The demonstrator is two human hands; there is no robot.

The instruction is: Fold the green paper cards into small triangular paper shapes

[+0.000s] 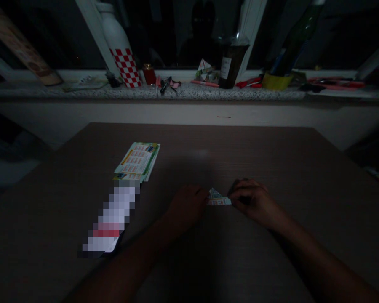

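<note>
A small folded piece of printed paper (219,201) lies on the dark wooden table between my hands, with a triangular peak above a flat strip. My left hand (189,204) has its fingers closed at the paper's left end, the fingertips partly hidden in shadow. At the right end, my right hand (252,198) pinches the paper's corner between thumb and fingers. Left of my hands is a stack of printed paper sheets (137,159), and nearer to me lies a phone (116,214) with a bright, blurred-out screen.
Behind the table (255,147), a granite windowsill (189,93) holds a red-checked white bottle (124,63), a red jar (149,75), a folded paper piece (204,70), a dark drink cup (230,65), a green bottle (292,40) and a yellow tape roll (276,81). The room is dim.
</note>
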